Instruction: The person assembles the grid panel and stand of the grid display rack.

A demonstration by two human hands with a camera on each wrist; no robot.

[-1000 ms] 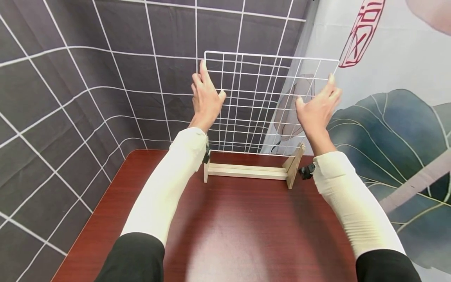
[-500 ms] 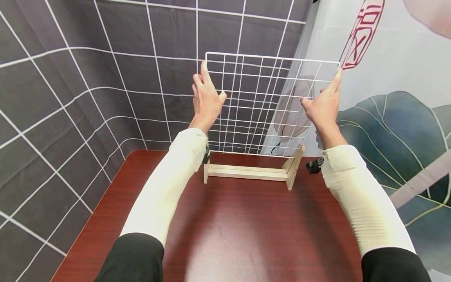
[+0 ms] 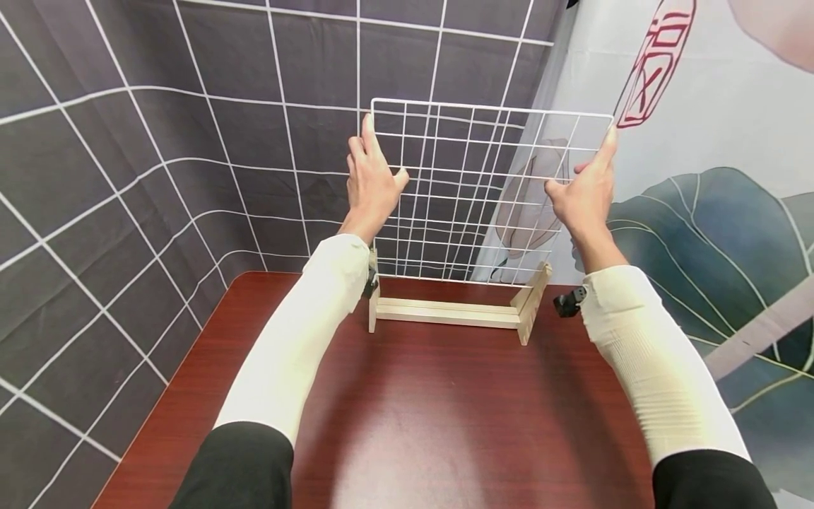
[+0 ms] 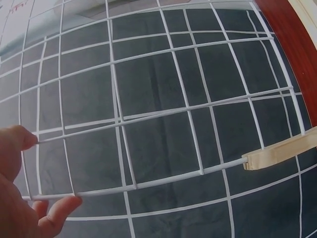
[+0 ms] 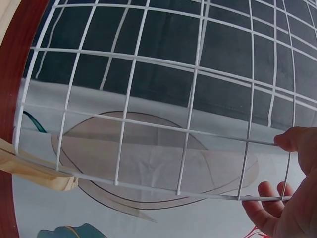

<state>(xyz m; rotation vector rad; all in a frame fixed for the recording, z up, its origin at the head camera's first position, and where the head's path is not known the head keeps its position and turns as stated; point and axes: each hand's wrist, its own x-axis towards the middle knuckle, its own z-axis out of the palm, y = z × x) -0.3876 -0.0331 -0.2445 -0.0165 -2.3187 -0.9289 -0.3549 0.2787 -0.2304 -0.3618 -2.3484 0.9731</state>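
Note:
A white wire grid panel point(image 3: 470, 105) stands nearly upright on a light wooden stand point(image 3: 445, 312) at the far side of the table. My left hand point(image 3: 372, 180) holds its left edge, index finger stretched up along the side wire. In the left wrist view the thumb touches a cross wire, with fingertips point(image 4: 67, 204) under the edge wire. My right hand point(image 3: 585, 191) holds the right edge likewise; the right wrist view shows fingers point(image 5: 262, 206) curled round the edge wire. The panel's lower side edges meet the stand's wooden uprights, the left one point(image 4: 277, 152) and the right one point(image 5: 44, 173).
The stand rests on a reddish-brown table point(image 3: 439, 410), near its back edge. Behind hangs a dark cloth point(image 3: 222, 134) with a white line grid, easily confused with the panel's wires. A pale printed cloth point(image 3: 712, 141) hangs at the right.
My right hand has shifted right, its index finger now along the panel's right edge. My left hand keeps its hold, and the panel's top sits very slightly lower in the head view.

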